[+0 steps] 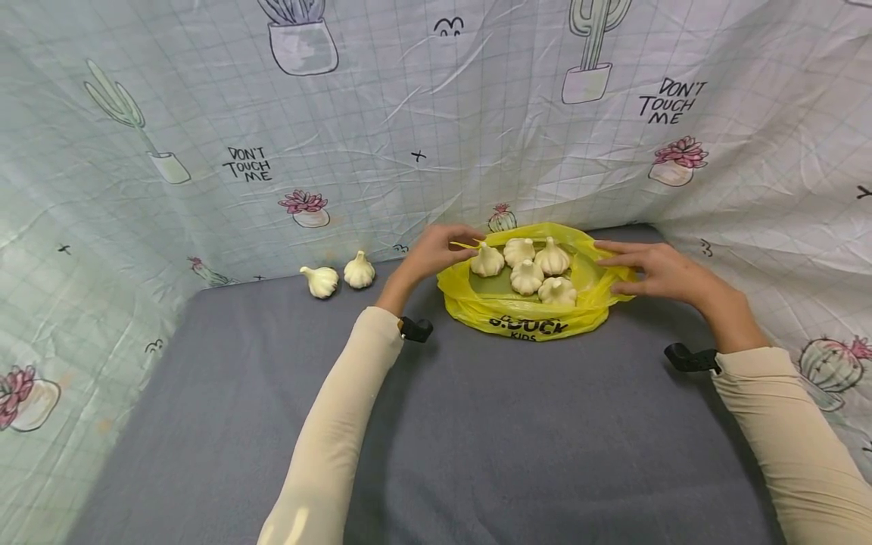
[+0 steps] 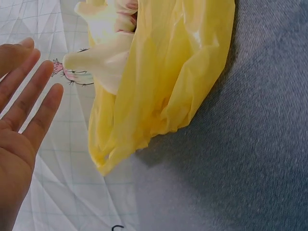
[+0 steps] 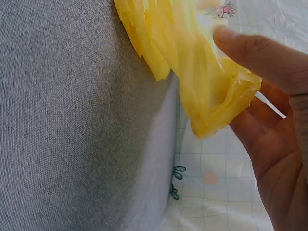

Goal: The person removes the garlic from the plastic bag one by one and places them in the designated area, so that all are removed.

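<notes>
A yellow plastic bag (image 1: 524,324) with black lettering lies wide-mouthed on the grey cloth, its rim low and spread. Inside it sit several garlic bulbs (image 1: 527,277). At the bag's left rim is my left hand (image 1: 443,250); the left wrist view shows its fingers (image 2: 30,107) straight and apart, with a gap between them and the bag. My right hand (image 1: 657,271) touches the right rim with spread, extended fingers. In the right wrist view, its thumb (image 3: 255,50) reaches over the near side of the plastic while the other fingers pass behind, partly hidden.
Two more garlic bulbs, one lying tilted (image 1: 322,281) and one upright (image 1: 359,270), sit left of the bag near the back edge. A patterned curtain (image 1: 381,136) hangs behind and at both sides. Grey cloth (image 1: 531,439) covers the table in front.
</notes>
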Demonstrator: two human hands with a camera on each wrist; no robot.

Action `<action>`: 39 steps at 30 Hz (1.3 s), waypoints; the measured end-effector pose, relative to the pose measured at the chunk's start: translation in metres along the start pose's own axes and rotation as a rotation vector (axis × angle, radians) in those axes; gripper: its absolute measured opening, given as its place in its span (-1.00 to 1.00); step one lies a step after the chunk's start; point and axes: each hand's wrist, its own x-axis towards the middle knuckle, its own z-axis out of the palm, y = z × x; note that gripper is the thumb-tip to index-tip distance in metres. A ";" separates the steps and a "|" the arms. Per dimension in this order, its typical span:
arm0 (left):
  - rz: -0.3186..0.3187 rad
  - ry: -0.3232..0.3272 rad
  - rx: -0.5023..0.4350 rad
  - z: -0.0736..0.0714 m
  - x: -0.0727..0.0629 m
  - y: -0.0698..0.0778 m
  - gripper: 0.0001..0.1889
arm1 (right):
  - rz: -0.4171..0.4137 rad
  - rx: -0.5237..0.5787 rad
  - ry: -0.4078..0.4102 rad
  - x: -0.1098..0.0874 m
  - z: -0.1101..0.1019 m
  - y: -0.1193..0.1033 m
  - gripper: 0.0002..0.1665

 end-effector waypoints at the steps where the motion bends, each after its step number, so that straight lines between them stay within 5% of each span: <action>1: -0.001 0.003 0.001 0.001 0.000 0.000 -0.67 | -0.003 -0.007 -0.007 0.000 0.000 0.000 -0.32; 10: 0.000 0.015 -0.019 0.006 0.002 -0.006 -0.68 | 0.023 0.089 -0.098 -0.002 0.002 0.001 -0.05; 24: -0.087 0.017 -0.024 0.011 0.009 -0.017 -0.63 | -0.082 -0.089 0.026 0.008 0.001 0.002 -0.41; 39: -0.160 0.003 -0.093 0.018 0.016 -0.022 -0.55 | -0.114 -0.011 0.071 0.011 0.002 0.003 -0.52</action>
